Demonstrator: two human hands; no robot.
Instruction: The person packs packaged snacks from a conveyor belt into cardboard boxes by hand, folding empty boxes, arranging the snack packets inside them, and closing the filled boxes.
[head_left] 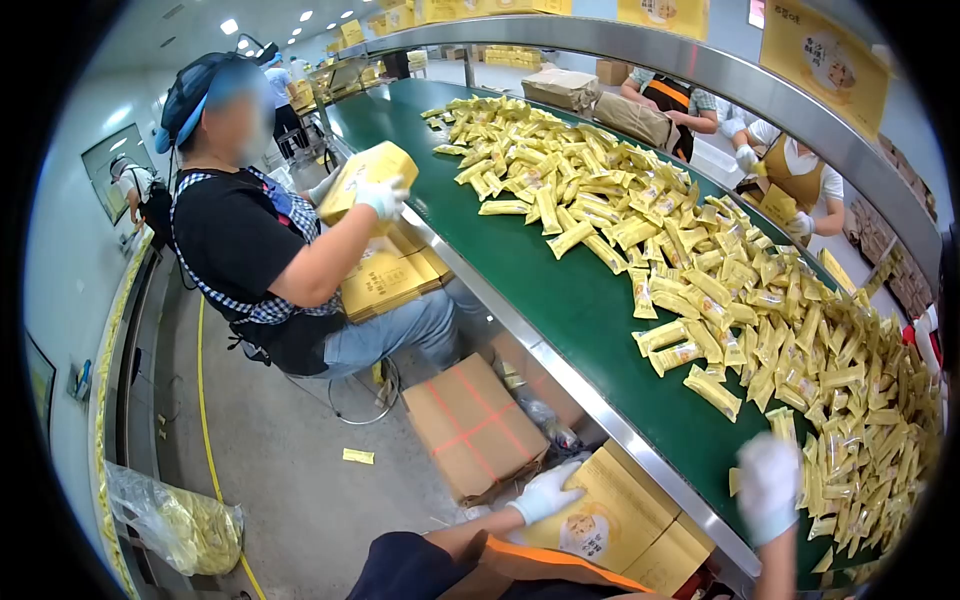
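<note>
From where I stood, the worker's left hand point(548, 492), in a white glove, lay at the near edge of the flat yellow cartons point(625, 505) low beside the belt, its fingers stretched over the printed top; I couldn't tell whether it was gripping the board or only resting there. The right hand point(770, 485), gloved too, was a blur above the near end of the green belt point(570, 310), right at the margin of the heaped yellow packets point(690, 270), and I couldn't make out whether it was closed on any of them. Those packets covered the far side of the belt in a long, jumbled bank, thickest close to the right hand, with one loose packet point(712, 393) lying near the pile's inner edge. The belt's metal rim point(600, 412) ran between the worker's two hands. Below it stood a brown box point(470, 425) crossed with red lines, and a single yellow sachet point(358, 456) lay on the floor point(300, 480). Farther along the same side sat a co-worker point(240, 225) in a dark cap, holding up a yellow box point(360, 180) above more flat cartons point(385, 285).
</note>
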